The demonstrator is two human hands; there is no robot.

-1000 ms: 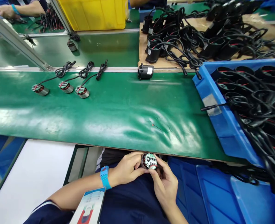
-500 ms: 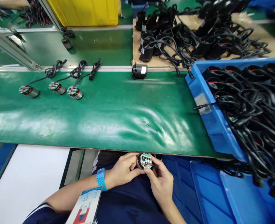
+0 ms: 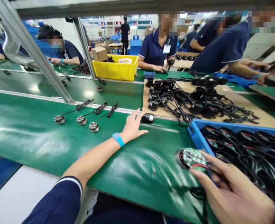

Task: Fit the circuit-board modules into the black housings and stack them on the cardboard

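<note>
My right hand (image 3: 230, 183) grips a motor (image 3: 190, 158) with a round green circuit board and red wires on its end, held above the green bench; a black cable hangs below it. My left hand (image 3: 134, 126), wearing a blue wrist strap (image 3: 118, 139), reaches across the bench with fingers spread. Its fingertips are at the left end of a black cylindrical housing (image 3: 148, 118) with a white label, lying on its side; whether they touch it I cannot tell. Three similar motors (image 3: 81, 120) with coiled black cables lie on the bench to the left.
A blue crate (image 3: 201, 137) full of cabled black housings stands at right. Behind, a cardboard sheet (image 3: 235, 93) carries many more housings and cables. A yellow bin (image 3: 115, 70) and metal posts (image 3: 38, 53) stand at the back. Several people work across the bench.
My left hand has let go of the motor and stretched forward to the black housing. My right hand has carried the motor up and to the right. The view has tilted up.
</note>
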